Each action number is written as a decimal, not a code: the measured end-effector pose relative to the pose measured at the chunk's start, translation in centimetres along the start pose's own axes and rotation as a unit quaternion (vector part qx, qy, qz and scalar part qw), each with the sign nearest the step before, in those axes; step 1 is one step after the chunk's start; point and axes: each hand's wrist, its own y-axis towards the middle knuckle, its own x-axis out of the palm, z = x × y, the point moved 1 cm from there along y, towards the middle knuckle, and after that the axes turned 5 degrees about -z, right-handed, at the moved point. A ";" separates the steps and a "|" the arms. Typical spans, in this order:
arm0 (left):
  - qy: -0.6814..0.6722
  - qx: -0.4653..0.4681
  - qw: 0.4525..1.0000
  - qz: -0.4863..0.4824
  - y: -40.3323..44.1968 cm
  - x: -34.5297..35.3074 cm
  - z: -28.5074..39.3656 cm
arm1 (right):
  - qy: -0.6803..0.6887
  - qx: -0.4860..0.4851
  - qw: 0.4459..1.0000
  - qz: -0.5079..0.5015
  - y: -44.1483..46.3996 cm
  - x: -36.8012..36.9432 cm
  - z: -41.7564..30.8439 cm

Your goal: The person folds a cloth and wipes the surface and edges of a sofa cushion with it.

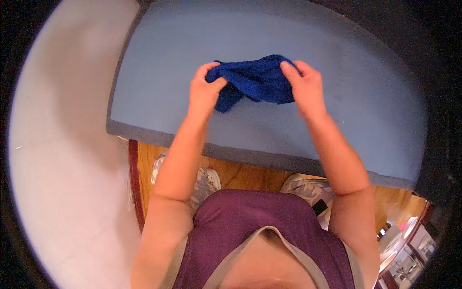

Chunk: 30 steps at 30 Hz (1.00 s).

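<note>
A dark blue cloth, bunched and folded, stretches between my two hands over a light blue padded surface. My left hand grips its left end, thumb on the near side and fingers behind. The right end is pinched by my right hand, thumb on top and fingers curled behind the edge. One corner of the cloth hangs down beside my left hand. Whether the cloth's underside touches the surface, I cannot tell.
The padded surface has a dark grey border. A white wall stands on the left. Below the near edge are a wooden floor and my patterned trouser legs. Several pale items sit at the lower right.
</note>
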 end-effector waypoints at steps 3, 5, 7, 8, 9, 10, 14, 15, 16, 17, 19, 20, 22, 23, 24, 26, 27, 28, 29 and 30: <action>0.104 0.083 0.991 -0.003 0.8 -3.4 -0.3 | -0.045 -0.025 0.997 0.051 2.2 -2.2 1.0; 0.171 0.153 0.973 -0.002 0.5 -4.8 1.3 | -0.021 -0.027 0.998 0.060 2.5 -2.8 0.3; 0.194 0.132 0.972 -0.002 -0.1 -5.3 2.8 | -0.078 -0.033 0.994 0.073 2.6 -3.6 -0.9; 0.226 0.122 0.966 0.006 0.0 -5.7 2.8 | -0.131 -0.040 0.987 0.086 2.6 -4.0 -1.3; 0.258 0.112 0.960 0.014 0.2 -6.3 2.7 | -0.134 -0.041 0.987 0.085 2.8 -4.7 -1.3; 0.300 0.152 0.942 0.001 0.7 -7.0 1.7 | -0.123 -0.034 0.988 0.083 3.0 -5.5 -1.1; 0.303 0.122 0.943 -0.066 1.2 -9.2 0.2 | 0.001 0.017 0.999 0.044 3.0 -7.6 -2.6; 0.302 0.123 0.943 -0.069 1.2 -9.6 0.4 | 0.073 0.028 0.996 0.035 2.8 -7.8 -3.1; 0.285 0.058 0.951 -0.104 1.3 -9.9 0.5 | 0.118 0.041 0.992 0.019 2.7 -7.9 -3.8; 0.267 -0.008 0.954 -0.137 1.3 -9.9 0.4 | 0.118 0.040 0.992 0.021 2.6 -7.7 -4.6; 0.356 0.100 0.925 -0.088 1.1 -9.2 0.3 | 0.139 0.055 0.989 -0.015 2.3 -6.8 -6.0; 0.438 0.204 0.875 -0.038 0.9 -8.7 0.2 | 0.138 0.053 0.989 -0.014 2.1 -6.3 -6.7; 0.376 0.204 0.900 -0.084 0.6 -6.5 1.1 | 0.103 0.053 0.991 -0.065 1.8 -5.1 -7.9; 0.312 0.202 0.919 -0.130 0.4 -5.1 1.6 | 0.101 0.051 0.991 -0.066 1.4 -4.4 -8.7; 0.310 0.203 0.920 -0.128 0.3 -3.8 2.7 | 0.086 0.049 0.989 -0.111 1.0 -3.6 -9.5; 0.191 0.313 0.918 -0.151 0.3 -1.3 6.2 | 0.050 0.039 0.981 -0.182 0.8 -2.5 -10.6; 0.191 0.313 0.918 -0.152 0.4 -0.1 7.6 | 0.050 0.039 0.982 -0.181 0.8 -2.1 -11.2; 0.118 0.295 0.924 -0.212 0.6 1.0 8.8 | 0.014 0.010 0.978 -0.210 0.7 -1.6 -12.1; 0.046 0.274 0.922 -0.269 0.8 1.5 9.8 | -0.021 -0.019 0.971 -0.239 0.7 -1.4 -12.9; 0.046 0.274 0.922 -0.269 1.0 1.4 10.7 | -0.032 -0.043 0.970 -0.239 0.8 -1.6 -13.6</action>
